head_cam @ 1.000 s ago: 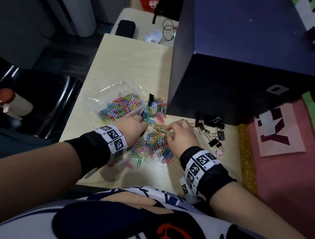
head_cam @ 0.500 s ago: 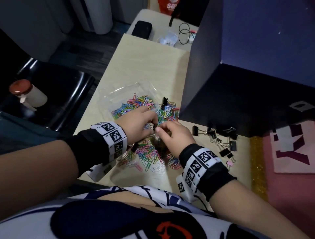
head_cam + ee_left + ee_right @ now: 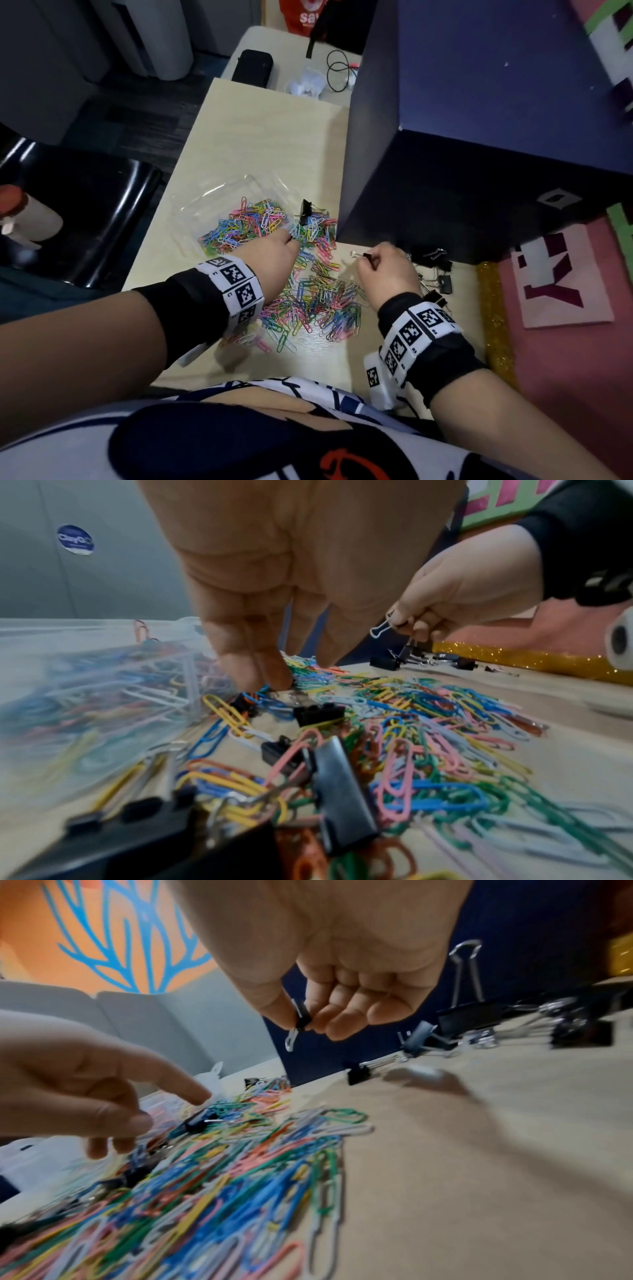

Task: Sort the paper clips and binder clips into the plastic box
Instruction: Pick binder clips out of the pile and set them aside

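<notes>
A small black binder clip [image 3: 300, 1018] is pinched between thumb and fingertips of the right hand [image 3: 387, 270], lifted clear of the table [image 3: 239, 137], one wire handle pointing down and outward. The left hand [image 3: 270, 253] is held over the far edge of the loose paper clip heap [image 3: 318, 301], fingers extended downward with tips touching the clips; nothing is seen gripped in it, so it is recorded as relaxed and empty.

The clear plastic box [image 3: 219, 195] lies left of the heap and already holds a layer of coloured paper clips. A group of binder clips [image 3: 435, 270] is gathered on the table to the right, beside the dark blue box [image 3: 479, 137]. Further black binder clips [image 3: 318, 714] are seen buried in the heap in the left wrist view.

Risks noted, as judgement:
- The held clip is gripped on a small body only; a slip is likely if the pinch is relaxed while moving, and the clip would fall back into the heap and need finding again.
- Paper clips are interlocked; a chain could be dragged along when one is lifted, scattering others toward the near table edge.
- The box wall is thin and light; it could be pushed or tipped by the left hand raking clips against it.
- Buried binder clips could be swept into the box's paper clip side unnoticed, spoiling the sort.
</notes>
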